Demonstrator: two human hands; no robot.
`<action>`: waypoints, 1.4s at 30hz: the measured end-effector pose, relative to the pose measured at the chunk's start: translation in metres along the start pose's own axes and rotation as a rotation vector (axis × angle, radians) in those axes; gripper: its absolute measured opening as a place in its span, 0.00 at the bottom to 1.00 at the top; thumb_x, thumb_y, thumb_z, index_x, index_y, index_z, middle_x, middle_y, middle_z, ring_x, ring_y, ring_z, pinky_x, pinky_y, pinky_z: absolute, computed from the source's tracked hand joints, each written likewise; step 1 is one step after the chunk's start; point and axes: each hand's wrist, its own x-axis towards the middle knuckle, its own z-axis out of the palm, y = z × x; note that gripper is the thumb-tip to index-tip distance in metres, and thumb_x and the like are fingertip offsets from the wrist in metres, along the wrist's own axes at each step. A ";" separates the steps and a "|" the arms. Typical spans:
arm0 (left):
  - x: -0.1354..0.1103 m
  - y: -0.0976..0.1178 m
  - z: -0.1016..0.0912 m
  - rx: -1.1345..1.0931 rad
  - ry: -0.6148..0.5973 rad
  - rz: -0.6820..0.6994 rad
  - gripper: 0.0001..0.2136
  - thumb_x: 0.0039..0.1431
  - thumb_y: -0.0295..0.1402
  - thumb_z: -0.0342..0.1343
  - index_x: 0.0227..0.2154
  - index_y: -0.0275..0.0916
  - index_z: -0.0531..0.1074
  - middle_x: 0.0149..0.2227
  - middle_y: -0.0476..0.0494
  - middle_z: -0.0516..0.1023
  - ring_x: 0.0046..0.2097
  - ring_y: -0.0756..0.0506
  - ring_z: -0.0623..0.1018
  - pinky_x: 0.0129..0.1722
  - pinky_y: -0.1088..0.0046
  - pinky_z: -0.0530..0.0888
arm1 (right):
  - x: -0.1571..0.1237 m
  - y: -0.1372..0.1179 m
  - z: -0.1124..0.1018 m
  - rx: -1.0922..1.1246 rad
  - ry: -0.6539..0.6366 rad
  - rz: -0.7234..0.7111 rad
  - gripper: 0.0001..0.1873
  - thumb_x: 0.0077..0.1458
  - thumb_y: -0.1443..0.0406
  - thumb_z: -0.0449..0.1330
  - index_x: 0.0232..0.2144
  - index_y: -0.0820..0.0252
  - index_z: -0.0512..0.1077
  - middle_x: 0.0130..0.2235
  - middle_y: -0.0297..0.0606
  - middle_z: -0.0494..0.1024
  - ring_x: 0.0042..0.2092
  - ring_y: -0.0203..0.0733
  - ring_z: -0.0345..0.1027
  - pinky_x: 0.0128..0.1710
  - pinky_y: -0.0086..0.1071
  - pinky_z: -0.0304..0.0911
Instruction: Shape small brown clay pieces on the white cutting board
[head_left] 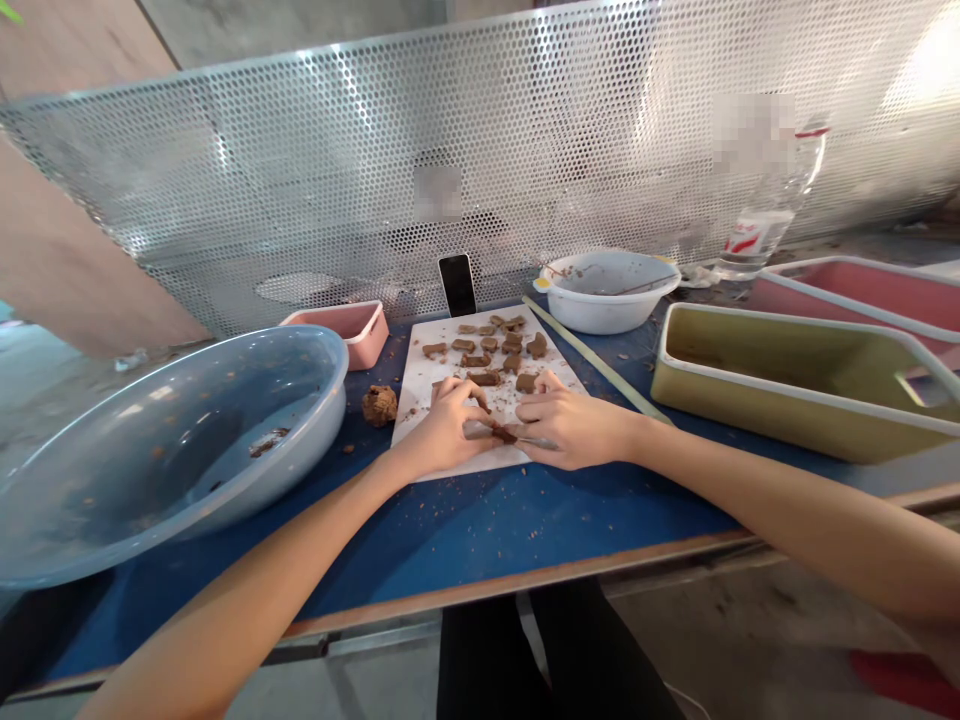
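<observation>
A white board [450, 392] lies on the blue table [465, 520] with several small brown clay pieces [495, 350] on its far half. My left hand [448, 428] rests on the board's near part, fingers curled and pinching a small brown clay piece [504, 434]. My right hand [570, 425] is right beside it, fingers closed round a thin metal tool [536, 441] whose tip touches that same piece. A brown clay lump [379, 405] sits just left of the board.
A big blue basin [161, 450] stands at the left, a pink box [345, 330] behind it. A dark phone [457, 284] leans on the perforated metal screen. White bowl [607, 290], yellow tray [787, 380], pink tray [862, 295], plastic bottle [765, 210] and a long stick [592, 360] lie at the right.
</observation>
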 end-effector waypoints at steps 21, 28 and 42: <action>0.001 0.001 -0.001 0.012 -0.017 0.001 0.11 0.64 0.46 0.73 0.37 0.45 0.86 0.50 0.40 0.75 0.58 0.34 0.71 0.64 0.44 0.72 | 0.000 0.000 -0.009 0.005 -0.006 0.062 0.21 0.77 0.61 0.54 0.34 0.60 0.80 0.36 0.38 0.78 0.41 0.43 0.65 0.51 0.43 0.48; 0.001 0.001 -0.002 -0.007 -0.024 0.003 0.09 0.64 0.44 0.73 0.40 0.45 0.87 0.50 0.39 0.74 0.59 0.34 0.70 0.64 0.46 0.72 | -0.003 0.008 -0.006 0.027 -0.040 -0.012 0.16 0.77 0.59 0.58 0.40 0.59 0.82 0.39 0.38 0.78 0.41 0.43 0.67 0.52 0.43 0.50; -0.001 0.000 0.003 0.056 0.034 0.052 0.10 0.65 0.45 0.72 0.41 0.45 0.87 0.50 0.39 0.73 0.57 0.35 0.70 0.63 0.49 0.72 | -0.007 0.019 0.002 -0.031 0.083 -0.024 0.19 0.79 0.60 0.54 0.41 0.59 0.82 0.37 0.39 0.78 0.40 0.43 0.67 0.49 0.41 0.48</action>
